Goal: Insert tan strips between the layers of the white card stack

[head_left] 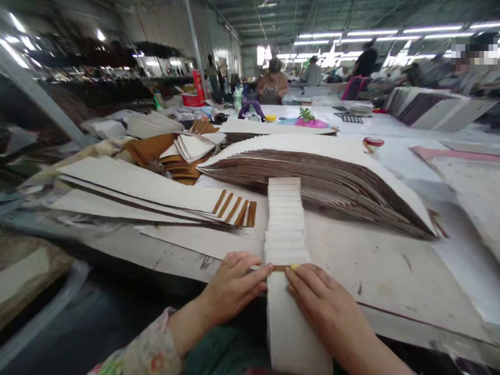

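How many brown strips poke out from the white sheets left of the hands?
4 brown strips, side by side at the right end of the fanned white sheets, beyond the left hand. More may be hidden underneath.

A long white paper strip (291, 317) lies flat at the near edge of the bench, running straight away from the viewer, its near end hanging past the edge. At its far end a narrow brown band (280, 268) crosses it, and beyond that a row of white strips (285, 219), overlapped like shingles, continues up the bench. Both hands' fingertips touch the strip by the brown band.
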Demonstrator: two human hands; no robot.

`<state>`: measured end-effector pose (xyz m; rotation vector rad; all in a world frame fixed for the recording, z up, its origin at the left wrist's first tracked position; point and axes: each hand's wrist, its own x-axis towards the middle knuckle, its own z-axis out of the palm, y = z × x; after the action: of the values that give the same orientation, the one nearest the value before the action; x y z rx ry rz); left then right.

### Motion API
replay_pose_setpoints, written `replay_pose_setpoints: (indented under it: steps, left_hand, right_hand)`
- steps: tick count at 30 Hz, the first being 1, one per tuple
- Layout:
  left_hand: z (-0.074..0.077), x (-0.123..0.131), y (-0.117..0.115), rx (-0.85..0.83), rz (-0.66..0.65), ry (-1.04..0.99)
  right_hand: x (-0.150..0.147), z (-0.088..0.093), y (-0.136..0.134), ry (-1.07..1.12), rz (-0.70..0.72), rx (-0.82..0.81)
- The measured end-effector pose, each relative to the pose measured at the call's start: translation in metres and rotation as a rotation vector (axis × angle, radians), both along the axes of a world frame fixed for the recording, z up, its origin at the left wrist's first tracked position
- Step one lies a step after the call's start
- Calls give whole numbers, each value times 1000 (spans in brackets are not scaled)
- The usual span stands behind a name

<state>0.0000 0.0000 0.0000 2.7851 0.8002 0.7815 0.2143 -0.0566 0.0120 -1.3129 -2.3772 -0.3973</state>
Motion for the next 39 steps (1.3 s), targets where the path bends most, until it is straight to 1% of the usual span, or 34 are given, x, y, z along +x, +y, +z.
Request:
replay_pose_setpoints:
  steps: [2, 5, 9, 14, 19, 22, 25, 27, 29, 33, 37, 39]
  left_hand:
    - [10, 4, 6, -83, 68, -37]
    - [24, 14, 17, -153, 130, -60]
    - [37, 31, 27, -138, 108, 23]
    - [40, 42, 25, -96, 111, 179]
    - [45, 47, 23, -149, 98, 193]
    - [52, 50, 27, -256, 98, 177]
    - [59, 52, 33, -472, 101, 183]
    - [64, 53, 37, -626, 80, 157]
    - [68, 57, 41, -720, 50, 127]
    - [72, 72, 41, -765, -9, 171]
    - [66, 87, 40, -792, -85, 150]
    - [63, 92, 40, -775, -102, 142]
  right_hand:
    - [0, 1, 0, 0, -4, 6]
    - [0, 2, 0, 7, -9, 9]
    - [-3, 0, -4, 35, -54, 19]
    - [-7, -6, -9, 60, -113, 44]
    - [-7, -7, -10, 79, -118, 47]
    - [-7, -7, -11, 91, -123, 57]
    - [-7, -9, -13, 106, -134, 60]
    - [-8, -10, -14, 107, -141, 59]
    - [-8, -12, -15, 104, -141, 59]
    - [-10, -14, -14, 96, -145, 50]
    - [-10, -17, -15, 123, -154, 26]
    - [-10, -17, -15, 136, -146, 28]
